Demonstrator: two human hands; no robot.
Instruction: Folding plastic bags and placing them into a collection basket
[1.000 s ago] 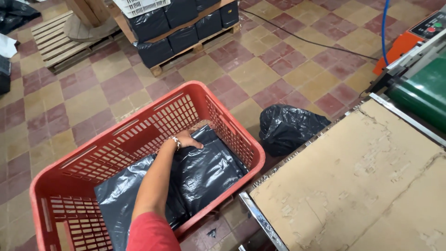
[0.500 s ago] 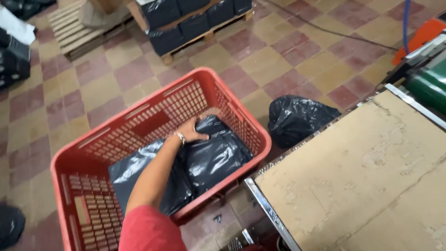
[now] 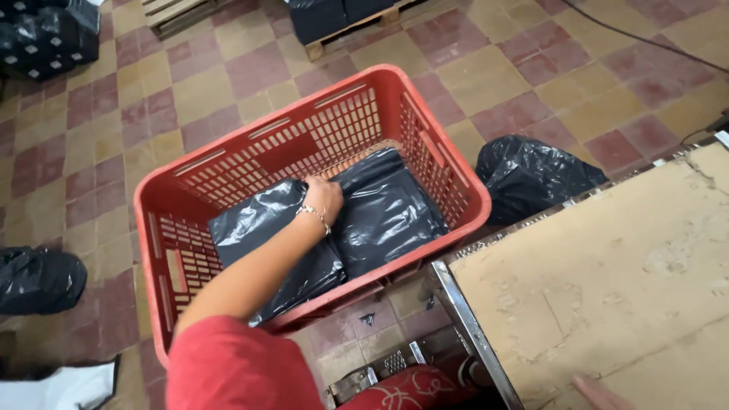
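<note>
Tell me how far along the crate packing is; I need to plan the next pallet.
Done: two black plastic packages already lie flat in the red crate. In hand: the left hand presses down where they meet; only a fingertip of the right hand shows on the cardboard-topped table. Left: a black bag sits on the floor beside the crate, which has room.

Two bags [image 3: 334, 228] lie side by side in the crate [image 3: 448, 178], the left hand [image 3: 323, 197] on them. A table [image 3: 607, 281] stands right of the crate, a sack [image 3: 531, 171] behind the table's edge.
</note>
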